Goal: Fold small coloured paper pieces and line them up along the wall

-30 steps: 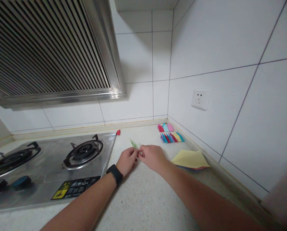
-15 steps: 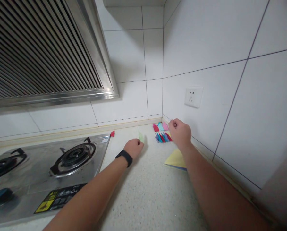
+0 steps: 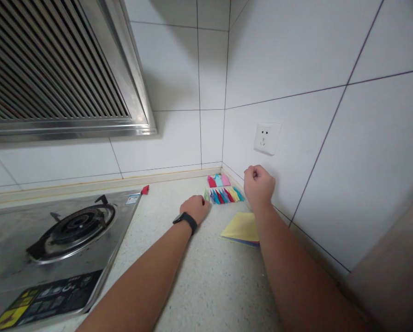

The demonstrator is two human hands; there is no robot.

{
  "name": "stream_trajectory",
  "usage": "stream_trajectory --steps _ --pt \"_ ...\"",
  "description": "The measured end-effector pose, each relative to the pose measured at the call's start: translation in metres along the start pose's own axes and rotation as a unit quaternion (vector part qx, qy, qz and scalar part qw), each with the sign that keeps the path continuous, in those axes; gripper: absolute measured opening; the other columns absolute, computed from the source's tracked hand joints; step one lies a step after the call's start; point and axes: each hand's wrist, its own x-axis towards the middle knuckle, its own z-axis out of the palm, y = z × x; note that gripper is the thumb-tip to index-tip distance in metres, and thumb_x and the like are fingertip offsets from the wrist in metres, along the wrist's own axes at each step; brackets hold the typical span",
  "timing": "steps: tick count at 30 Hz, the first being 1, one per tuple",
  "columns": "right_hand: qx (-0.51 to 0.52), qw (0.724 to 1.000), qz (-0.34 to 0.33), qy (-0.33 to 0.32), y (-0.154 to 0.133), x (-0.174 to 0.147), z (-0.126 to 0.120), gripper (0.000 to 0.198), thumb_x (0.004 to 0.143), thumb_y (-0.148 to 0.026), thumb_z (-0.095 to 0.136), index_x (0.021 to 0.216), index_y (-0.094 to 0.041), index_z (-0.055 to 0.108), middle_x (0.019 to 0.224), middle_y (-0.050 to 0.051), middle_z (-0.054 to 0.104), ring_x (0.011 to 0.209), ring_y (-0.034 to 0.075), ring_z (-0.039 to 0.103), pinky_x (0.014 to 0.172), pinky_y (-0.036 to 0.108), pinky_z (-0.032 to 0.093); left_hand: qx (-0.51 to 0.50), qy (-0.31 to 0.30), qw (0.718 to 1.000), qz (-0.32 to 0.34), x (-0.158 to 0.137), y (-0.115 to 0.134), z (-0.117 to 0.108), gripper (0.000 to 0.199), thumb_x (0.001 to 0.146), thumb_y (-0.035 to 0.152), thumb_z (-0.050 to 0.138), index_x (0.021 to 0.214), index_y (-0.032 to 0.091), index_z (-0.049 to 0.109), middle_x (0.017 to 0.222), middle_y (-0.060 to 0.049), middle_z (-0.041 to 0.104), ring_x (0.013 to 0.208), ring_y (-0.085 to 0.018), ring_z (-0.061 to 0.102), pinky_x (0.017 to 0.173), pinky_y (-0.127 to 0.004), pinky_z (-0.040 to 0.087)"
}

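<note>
My left hand, with a black band on its wrist, is closed on a small pale green folded paper. That paper is at the left end of a row of small folded papers in blue, red, purple and yellow. Behind the row lie several more folded papers in red, light blue and pink. My right hand is curled into a fist near the right wall, and nothing shows in it. Below it, a stack of paper sheets, yellow on top, lies partly behind my right forearm.
A gas stove stands at the left on the speckled counter. One small red folded paper is by its back corner. Above hangs a range hood. A socket sits on the tiled right wall.
My left hand has moved right with the pale green paper, up to the left end of the row. My right hand stays in a fist. The view has turned a little to the right.
</note>
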Motion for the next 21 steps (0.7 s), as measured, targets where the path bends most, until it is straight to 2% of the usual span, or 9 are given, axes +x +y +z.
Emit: stream_trajectory --steps 11,16,18,21 --pt "0.014 1.0 -0.014 -0.011 -0.01 -0.005 0.0 0.034 0.089 -0.033 0.04 0.064 -0.018 0.055 0.055 -0.001 0.05 0.051 0.011 0.042 0.055 0.023 0.029 -0.019 0.012 0.998 0.055 0.0 0.006 0.002 0.039 0.086 0.048 0.041 0.082 0.018 0.068 0.092 -0.012 0.066 0.082 -0.023 0.06 0.067 -0.03 0.04" --pt "0.002 1.0 -0.012 -0.024 -0.011 -0.007 0.001 0.033 0.089 -0.033 0.041 0.062 -0.018 0.054 0.054 -0.001 0.049 0.051 0.011 0.04 0.055 0.023 0.028 -0.033 0.02 0.996 0.075 -0.003 0.004 0.0 0.035 0.082 0.044 0.048 0.093 0.016 0.066 0.097 -0.014 0.064 0.094 -0.028 0.056 0.078 -0.036 0.041" --pt "0.001 0.999 -0.015 -0.028 -0.011 -0.009 0.002 0.033 0.088 -0.033 0.042 0.062 -0.018 0.054 0.053 -0.001 0.049 0.051 0.011 0.04 0.055 0.023 0.028 -0.018 0.037 0.994 0.097 -0.003 0.001 -0.001 0.042 0.079 0.045 0.054 0.105 0.014 0.063 0.107 -0.016 0.062 0.105 -0.031 0.051 0.089 -0.04 0.037" --pt "0.0 0.999 -0.02 -0.033 -0.011 -0.01 0.003 0.033 0.088 -0.033 0.041 0.062 -0.018 0.054 0.054 0.0 0.051 0.051 0.011 0.04 0.055 0.023 0.028 0.0 0.049 0.991 0.122 0.001 -0.005 -0.001 0.07 0.073 0.056 0.06 0.127 0.013 0.051 0.127 -0.017 0.053 0.118 -0.035 0.041 0.1 -0.044 0.028"
